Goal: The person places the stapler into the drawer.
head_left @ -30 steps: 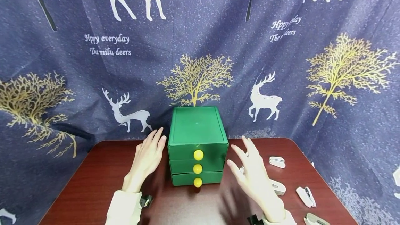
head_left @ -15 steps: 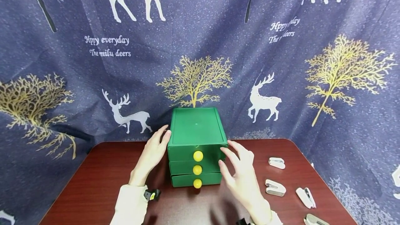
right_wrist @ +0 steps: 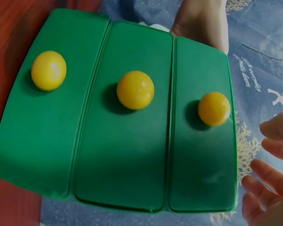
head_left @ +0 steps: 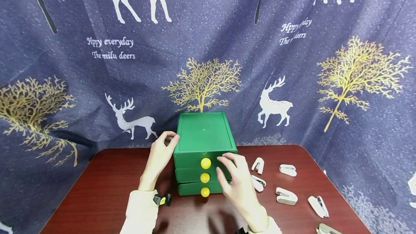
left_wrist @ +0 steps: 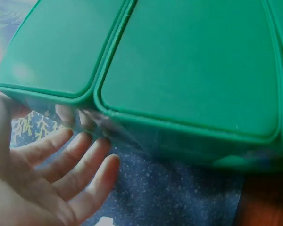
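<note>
A green box with three drawers (head_left: 203, 133) stands at the back of the table, each drawer bearing a round yellow knob. At its left side is my left hand (head_left: 161, 153); in the left wrist view the thumb lies by the upper edge and the nearly straight fingers (left_wrist: 80, 157) reach along the side wall. My right hand (head_left: 238, 181) is in front of the drawer fronts, fingers spread and loosely bent, holding nothing. The top knob (right_wrist: 213, 108) is just left of those fingertips in the head view, with a gap between. All three drawers look pushed in.
Several small pale staplers lie on the right of the brown table (head_left: 97, 190), among them one stapler (head_left: 258, 165) near the box and another stapler (head_left: 286, 196) further forward. A dark blue deer-print cloth (head_left: 208, 28) hangs behind the table.
My right hand has moved left, from beside the box to before the drawers, uncovering staplers behind it. My left hand has moved right, up to the box's side.
</note>
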The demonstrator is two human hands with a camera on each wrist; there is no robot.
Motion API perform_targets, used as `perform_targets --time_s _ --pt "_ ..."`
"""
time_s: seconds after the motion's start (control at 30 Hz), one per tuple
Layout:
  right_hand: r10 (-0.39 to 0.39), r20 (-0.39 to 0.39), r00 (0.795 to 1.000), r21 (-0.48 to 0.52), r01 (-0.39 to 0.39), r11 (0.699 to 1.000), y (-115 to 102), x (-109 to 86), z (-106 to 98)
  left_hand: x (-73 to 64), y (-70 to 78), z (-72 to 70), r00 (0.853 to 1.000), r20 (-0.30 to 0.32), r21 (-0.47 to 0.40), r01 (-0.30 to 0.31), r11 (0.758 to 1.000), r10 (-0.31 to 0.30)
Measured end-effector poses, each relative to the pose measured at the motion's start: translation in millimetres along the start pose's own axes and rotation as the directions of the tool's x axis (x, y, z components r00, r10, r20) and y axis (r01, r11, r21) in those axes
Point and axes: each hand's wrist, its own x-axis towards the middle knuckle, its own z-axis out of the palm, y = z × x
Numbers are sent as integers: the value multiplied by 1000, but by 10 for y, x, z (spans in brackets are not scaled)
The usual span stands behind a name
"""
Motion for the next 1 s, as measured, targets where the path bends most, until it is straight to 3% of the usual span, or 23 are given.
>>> perform_targets --time_s 0.23,0.47,0.73,1.0 --pt "29 28 999 33 -30 999 -5 -63 175 17 -42 74 999 -5 -88 47 995 -47" --pt "114 38 993 61 -116 991 -24 -102 323 0 -50 126 996 -35 -127 83 988 -88" --pt "187 21 982 65 -188 980 -8 -105 391 -70 -76 210 991 -91 -173 78 982 -95" --pt "226 3 974 65 -226 972 -19 -118 497 -71 -114 174 993 -69 -144 86 986 -97"
